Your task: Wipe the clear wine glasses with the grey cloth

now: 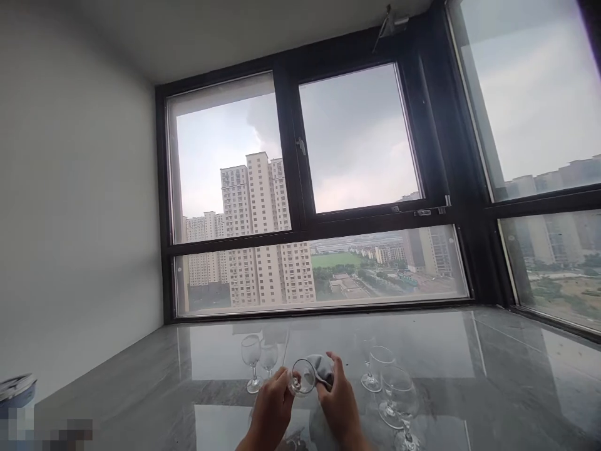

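Note:
My left hand [271, 408] is closed around a small clear wine glass [303, 378], held tipped with its mouth towards me. My right hand [339, 401] grips a grey cloth [323, 368] pressed against the glass's bowl. Two small stemmed glasses [258, 358] stand upright on the glossy grey marble ledge [469, 382] just left of my hands. Two larger glasses [387, 385] stand to the right, and a third glass [407, 438] shows partly at the bottom edge.
Large dark-framed windows [300, 188] rise behind the ledge, with tall apartment blocks outside. A white wall [75, 219] closes the left side. A round container [16, 391] sits at the far left bottom corner.

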A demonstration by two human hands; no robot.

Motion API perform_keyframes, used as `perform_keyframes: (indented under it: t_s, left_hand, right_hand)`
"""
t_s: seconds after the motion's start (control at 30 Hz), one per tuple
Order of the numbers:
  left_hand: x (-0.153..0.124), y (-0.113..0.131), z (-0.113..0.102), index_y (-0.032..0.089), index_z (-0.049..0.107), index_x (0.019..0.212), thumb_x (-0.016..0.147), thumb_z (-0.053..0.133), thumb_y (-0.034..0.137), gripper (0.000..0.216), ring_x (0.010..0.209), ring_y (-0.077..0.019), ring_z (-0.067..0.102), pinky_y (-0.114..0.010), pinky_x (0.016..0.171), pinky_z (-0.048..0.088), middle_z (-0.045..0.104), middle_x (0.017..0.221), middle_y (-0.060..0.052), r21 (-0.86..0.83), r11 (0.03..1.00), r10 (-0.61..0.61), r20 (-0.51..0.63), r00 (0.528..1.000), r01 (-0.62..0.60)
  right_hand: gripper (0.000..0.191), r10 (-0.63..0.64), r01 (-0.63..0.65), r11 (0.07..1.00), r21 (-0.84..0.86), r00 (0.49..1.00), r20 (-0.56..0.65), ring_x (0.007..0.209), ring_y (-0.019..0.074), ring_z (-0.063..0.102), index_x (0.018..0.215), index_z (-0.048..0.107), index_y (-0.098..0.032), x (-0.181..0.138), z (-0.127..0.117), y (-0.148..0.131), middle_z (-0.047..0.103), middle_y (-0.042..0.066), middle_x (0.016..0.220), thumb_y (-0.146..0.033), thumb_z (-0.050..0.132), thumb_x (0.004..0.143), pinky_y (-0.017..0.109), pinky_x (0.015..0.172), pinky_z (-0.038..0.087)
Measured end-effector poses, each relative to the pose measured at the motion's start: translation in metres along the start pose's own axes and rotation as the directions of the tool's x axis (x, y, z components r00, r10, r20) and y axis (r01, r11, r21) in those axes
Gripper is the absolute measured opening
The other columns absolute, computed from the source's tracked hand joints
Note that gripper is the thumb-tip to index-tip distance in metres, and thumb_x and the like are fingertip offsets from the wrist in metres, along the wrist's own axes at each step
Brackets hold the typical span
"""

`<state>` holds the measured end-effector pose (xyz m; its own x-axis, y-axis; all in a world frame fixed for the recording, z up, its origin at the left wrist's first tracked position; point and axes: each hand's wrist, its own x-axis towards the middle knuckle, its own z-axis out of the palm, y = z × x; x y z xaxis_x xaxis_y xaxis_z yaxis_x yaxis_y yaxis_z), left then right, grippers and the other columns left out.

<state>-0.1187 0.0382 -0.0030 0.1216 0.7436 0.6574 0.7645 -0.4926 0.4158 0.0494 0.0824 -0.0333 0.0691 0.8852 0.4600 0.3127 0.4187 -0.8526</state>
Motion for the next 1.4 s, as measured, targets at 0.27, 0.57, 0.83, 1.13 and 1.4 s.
perform_keyframes:
  t_s: [0.27,0.57,0.83,1.13,1.4]
  left_hand:
    - [0.013,-0.008,0.022,0.022,0.07,0.094,0.098,0.043,0.027,0.028,0.078,-0.0199,0.067,-0.026,0.072,0.048,0.071,0.089,-0.006,-0.023,1.0,0.0,-0.086,0.996,-0.002]
    - [0.01,-0.014,0.009,0.021,0.074,0.092,0.098,0.047,0.027,0.028,0.069,-0.0173,0.062,-0.024,0.066,0.043,0.068,0.082,-0.003,-0.043,0.996,-0.078,-0.067,0.995,0.075]
    - [0.012,-0.011,0.013,0.022,0.078,0.103,0.092,0.052,0.028,0.029,0.066,-0.0195,0.061,-0.029,0.067,0.044,0.073,0.087,-0.005,-0.047,0.972,-0.235,-0.126,0.964,0.231]
    - [0.011,0.011,0.021,0.016,0.074,0.071,0.087,0.059,0.037,0.03,0.055,-0.0133,0.046,-0.025,0.055,0.031,0.064,0.061,-0.001,-0.33,0.91,-0.254,0.039,0.966,0.253]
    - [0.01,0.022,0.018,0.014,0.067,0.063,0.083,0.063,0.062,0.052,0.046,-0.0084,0.032,-0.024,0.048,0.021,0.037,0.046,0.007,-0.59,0.736,-0.209,0.268,0.941,0.332]
  right_hand:
    - [0.054,-0.037,0.033,0.999,-0.03,0.986,-0.164,0.081,0.0262,0.071,0.132,0.041,-0.022,-0.003,-0.013,-0.015,0.074,0.007,0.094,-0.022,0.047,0.078,0.032,0.07,0.051]
    - [0.054,-0.136,0.141,0.99,0.009,0.969,-0.205,0.081,0.0243,0.068,0.131,0.042,-0.026,0.011,-0.025,-0.034,0.071,0.004,0.097,-0.023,0.05,0.078,0.032,0.072,0.049]
    - [0.058,-0.19,0.192,0.981,0.014,0.977,-0.1,0.081,0.0221,0.065,0.132,0.04,-0.027,0.014,-0.029,-0.033,0.069,0.002,0.097,-0.019,0.05,0.075,0.031,0.076,0.047]
    - [0.066,-0.166,0.163,0.985,0.048,0.983,0.081,0.061,0.0178,0.053,0.131,0.043,-0.025,0.006,-0.02,-0.038,0.058,-0.006,0.07,-0.011,0.05,0.067,0.027,0.061,0.038]
    - [0.062,-0.05,0.03,0.978,0.206,0.994,0.093,0.066,0.019,0.059,0.124,0.045,-0.021,0.011,-0.026,-0.048,0.063,-0.003,0.075,-0.016,0.053,0.063,0.028,0.063,0.044]
